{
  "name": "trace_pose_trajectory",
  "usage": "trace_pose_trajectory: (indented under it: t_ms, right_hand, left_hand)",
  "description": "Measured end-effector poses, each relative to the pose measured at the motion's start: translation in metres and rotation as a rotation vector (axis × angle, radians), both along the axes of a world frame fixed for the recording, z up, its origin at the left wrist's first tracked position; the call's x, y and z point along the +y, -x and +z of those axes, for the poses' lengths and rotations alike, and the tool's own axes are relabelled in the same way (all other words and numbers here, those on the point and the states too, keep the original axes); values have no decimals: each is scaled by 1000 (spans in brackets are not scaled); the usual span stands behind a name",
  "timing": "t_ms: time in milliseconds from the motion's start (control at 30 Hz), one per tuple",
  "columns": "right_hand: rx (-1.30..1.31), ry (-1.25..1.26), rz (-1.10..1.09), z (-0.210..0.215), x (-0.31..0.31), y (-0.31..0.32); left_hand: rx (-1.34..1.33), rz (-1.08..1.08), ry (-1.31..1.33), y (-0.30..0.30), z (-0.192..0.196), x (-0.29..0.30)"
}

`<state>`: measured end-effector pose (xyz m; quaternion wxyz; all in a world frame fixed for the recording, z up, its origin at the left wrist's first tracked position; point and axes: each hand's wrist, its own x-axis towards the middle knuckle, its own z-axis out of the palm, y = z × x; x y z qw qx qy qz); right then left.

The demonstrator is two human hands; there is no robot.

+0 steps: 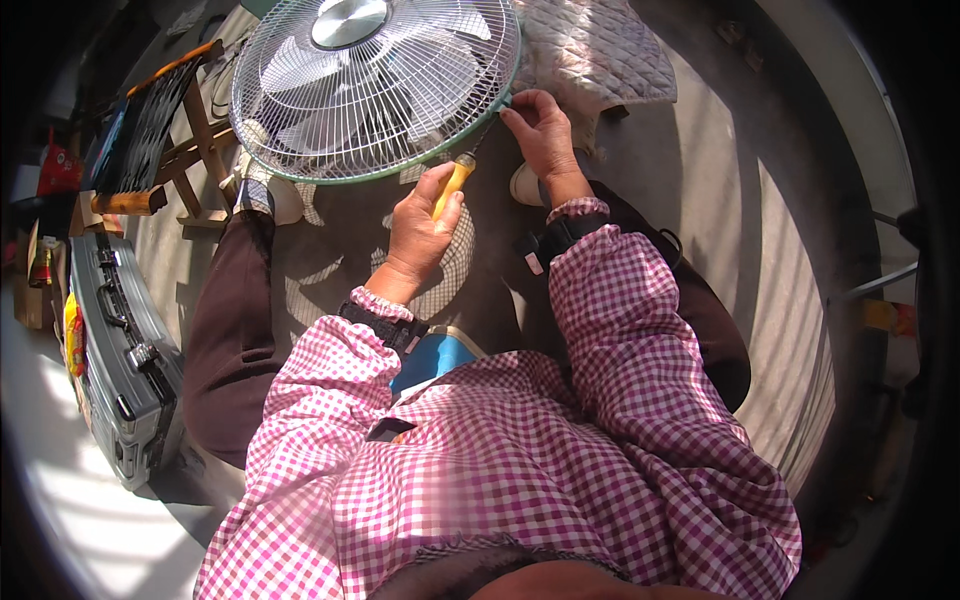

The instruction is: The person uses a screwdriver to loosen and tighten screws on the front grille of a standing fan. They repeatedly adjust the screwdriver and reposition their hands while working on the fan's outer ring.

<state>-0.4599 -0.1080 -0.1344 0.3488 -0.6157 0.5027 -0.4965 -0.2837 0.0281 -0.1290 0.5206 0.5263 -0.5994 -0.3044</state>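
A fan [375,90] with a round wire guard, pale blades, a silver centre and a green rim stands before me at the top of the view. My left hand [418,225] is closed round the yellow handle of a screwdriver [455,187]. The screwdriver's thin shaft points up toward the guard's lower right edge; its tip is hard to make out. Close by, my right hand [541,135] pinches the green rim at that edge with thumb and forefinger. A small part there is mostly covered by the fingertips.
On the left are a folding stool [150,150] with dark webbing and a silver hard case [125,350]. A quilted cloth [600,55] lies over something behind my right hand. A blue object [435,358] shows between my legs. Sunlight and fan shadow fall across the floor.
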Motion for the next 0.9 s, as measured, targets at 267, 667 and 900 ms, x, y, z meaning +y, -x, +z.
trace_pose_trajectory:
  t_ms: [267, 667, 900]
  right_hand:
    - [-82, 60, 19, -4, -5, -5]
    - [-133, 80, 32, -11, -8, -10]
    - [-140, 70, 65, -16, -10, -8]
  left_hand:
    - [532, -176, -297, -10, 3, -3]
    - [252, -84, -196, -15, 1, -4]
    - [-213, 107, -58, -10, 9, -11]
